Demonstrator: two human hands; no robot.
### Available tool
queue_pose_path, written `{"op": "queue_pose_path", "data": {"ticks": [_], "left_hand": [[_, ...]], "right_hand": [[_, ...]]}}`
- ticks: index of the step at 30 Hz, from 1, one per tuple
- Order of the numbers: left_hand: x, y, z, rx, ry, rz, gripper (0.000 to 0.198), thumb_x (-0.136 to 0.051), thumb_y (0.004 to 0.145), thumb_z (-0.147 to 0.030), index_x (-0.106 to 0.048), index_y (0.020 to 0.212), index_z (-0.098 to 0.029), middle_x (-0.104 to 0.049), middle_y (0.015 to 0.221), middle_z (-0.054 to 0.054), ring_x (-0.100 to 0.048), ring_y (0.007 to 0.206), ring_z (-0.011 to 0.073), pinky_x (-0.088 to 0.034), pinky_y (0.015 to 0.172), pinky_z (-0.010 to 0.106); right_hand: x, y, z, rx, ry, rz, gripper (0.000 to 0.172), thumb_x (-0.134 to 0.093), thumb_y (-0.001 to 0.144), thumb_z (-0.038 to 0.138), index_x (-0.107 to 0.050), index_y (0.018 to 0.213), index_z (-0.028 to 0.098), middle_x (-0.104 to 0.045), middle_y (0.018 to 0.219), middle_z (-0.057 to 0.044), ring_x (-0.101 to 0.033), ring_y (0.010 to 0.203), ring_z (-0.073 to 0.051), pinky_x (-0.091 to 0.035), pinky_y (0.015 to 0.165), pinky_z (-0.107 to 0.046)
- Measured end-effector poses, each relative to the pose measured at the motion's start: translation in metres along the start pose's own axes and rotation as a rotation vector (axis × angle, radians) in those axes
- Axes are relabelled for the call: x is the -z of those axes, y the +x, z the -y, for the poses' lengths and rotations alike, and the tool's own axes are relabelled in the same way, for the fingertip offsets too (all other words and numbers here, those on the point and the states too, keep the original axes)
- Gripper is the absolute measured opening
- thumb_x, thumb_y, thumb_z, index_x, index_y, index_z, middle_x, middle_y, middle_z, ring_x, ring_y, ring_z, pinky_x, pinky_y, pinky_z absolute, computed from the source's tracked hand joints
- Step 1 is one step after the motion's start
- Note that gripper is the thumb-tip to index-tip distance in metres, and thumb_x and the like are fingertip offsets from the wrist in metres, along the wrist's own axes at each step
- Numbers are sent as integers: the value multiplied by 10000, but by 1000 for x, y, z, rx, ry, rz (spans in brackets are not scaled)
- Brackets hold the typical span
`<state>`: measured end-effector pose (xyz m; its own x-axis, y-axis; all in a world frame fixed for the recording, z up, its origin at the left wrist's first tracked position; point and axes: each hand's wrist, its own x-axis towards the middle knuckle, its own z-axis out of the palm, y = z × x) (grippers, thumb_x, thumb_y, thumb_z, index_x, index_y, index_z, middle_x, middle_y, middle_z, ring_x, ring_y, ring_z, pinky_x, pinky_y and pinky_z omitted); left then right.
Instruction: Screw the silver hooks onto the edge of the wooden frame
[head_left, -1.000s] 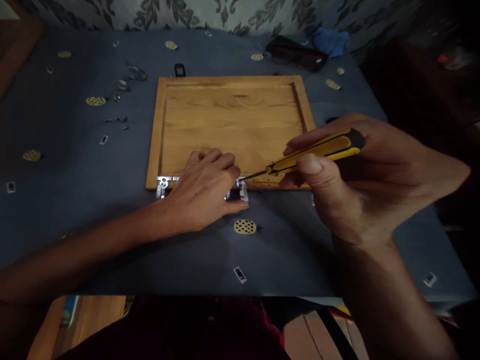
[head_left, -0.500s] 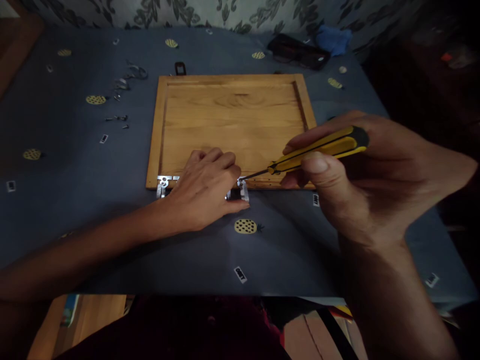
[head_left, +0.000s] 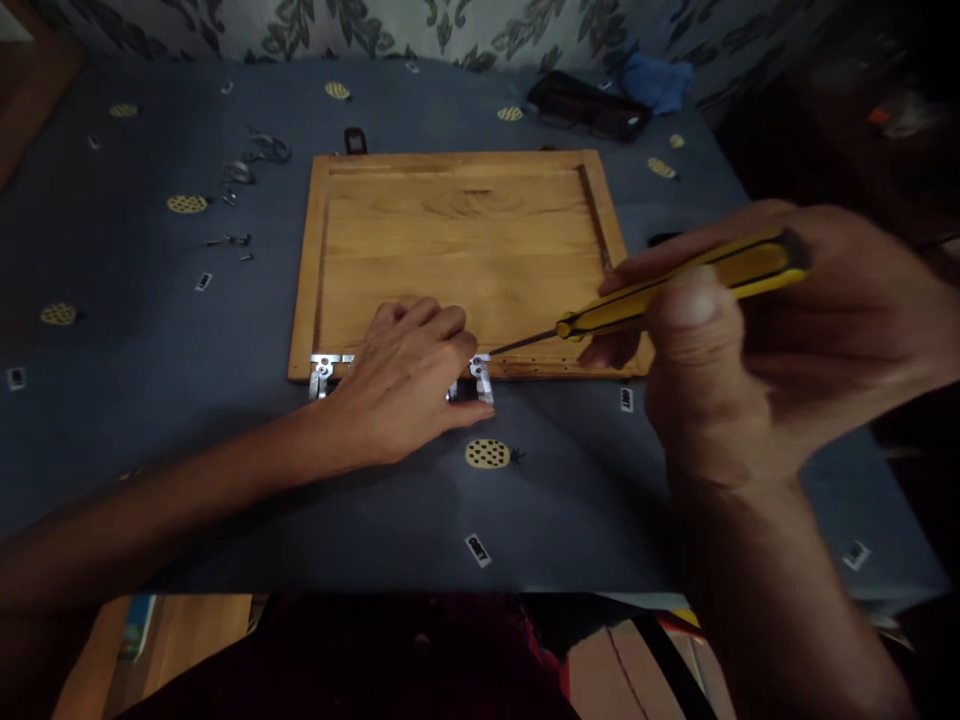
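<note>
A framed wooden panel (head_left: 465,250) lies flat, with silver metal hinges (head_left: 322,372) along its near edge. My left hand (head_left: 409,385) is closed over that edge, fingers curled and thumb against the right-hand end of the metal hinge (head_left: 482,378); much of the metal is hidden under it. In my right hand (head_left: 750,340) is a screwdriver (head_left: 675,290) with a yellow-and-black handle, gripped between thumb and fingers. Its shaft slants down to the left, and the tip is beside the top of the hinge; whether it touches a screw I cannot tell.
Small screws (head_left: 232,241) and loose metal pieces (head_left: 240,172) lie left of the panel on the blue patterned tablecloth (head_left: 337,540). Behind it are a dark buckle-shaped piece (head_left: 355,141), a dark case with glasses (head_left: 589,105) and a blue cloth (head_left: 658,82).
My right hand has drawn back to the right with the screwdriver, and its tip has shifted slightly right and up at the hinge. My left hand keeps its place on the panel edge.
</note>
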<state>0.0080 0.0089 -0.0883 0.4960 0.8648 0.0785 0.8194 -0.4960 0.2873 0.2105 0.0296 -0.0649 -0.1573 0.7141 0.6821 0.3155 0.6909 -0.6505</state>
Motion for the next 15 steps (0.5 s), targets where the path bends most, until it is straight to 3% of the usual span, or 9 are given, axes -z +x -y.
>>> {"op": "queue_pose_path", "data": {"ticks": [6,15], "left_hand": [[6,4,-5,19,14,46,355,-770,861,-479,-708,973,-147,-669,1034,89,-579,1081,311,-407,898,432],[5,3,-4,14,15,30,344,-771,859,-474,-707,967,-153,-665,1022,82,-575,1069,302,-401,895,420]], "right_hand": [[-5,3,-2,96,-21,-46,94,-766,839,210,-785,886,288,-688,679,35,-634,490,-158,-430,392,-313],[0,2,0,73,-56,22,89,-751,870,246,-773,927,310,-715,727,42,-658,529,-164,-487,432,-310]]}}
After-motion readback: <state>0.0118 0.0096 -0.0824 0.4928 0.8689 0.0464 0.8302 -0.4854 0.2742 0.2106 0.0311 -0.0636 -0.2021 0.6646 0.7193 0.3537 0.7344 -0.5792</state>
